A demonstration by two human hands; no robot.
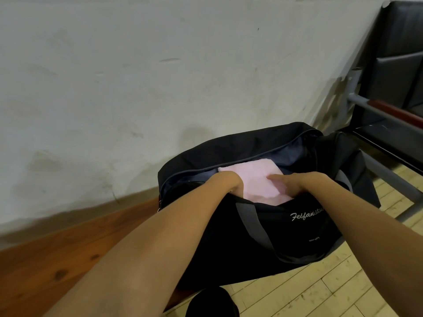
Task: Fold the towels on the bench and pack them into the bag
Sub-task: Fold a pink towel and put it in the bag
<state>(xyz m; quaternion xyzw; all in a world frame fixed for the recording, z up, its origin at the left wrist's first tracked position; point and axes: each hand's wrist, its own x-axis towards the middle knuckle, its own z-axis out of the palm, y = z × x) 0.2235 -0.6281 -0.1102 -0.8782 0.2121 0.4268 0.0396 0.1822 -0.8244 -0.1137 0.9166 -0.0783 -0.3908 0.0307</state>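
A black duffel bag point(286, 227) with white script lettering stands unzipped at the end of the wooden bench point(45, 259). Inside its mouth lies a folded pink towel point(254, 175). My left hand point(226, 181) grips the towel's left edge, fingers tucked down beside it into the bag. My right hand point(288, 183) holds the towel's right side, thumb resting flat on top and the fingers hidden under the bag's near rim. Both forearms reach over the bag's near wall.
A scuffed white wall point(137, 76) runs right behind the bench and bag. Dark padded seats with a grey metal frame point(389, 106) stand at the right. Pale wooden floor point(320, 289) lies below, with a dark shoe tip point(210, 303) at the bottom edge.
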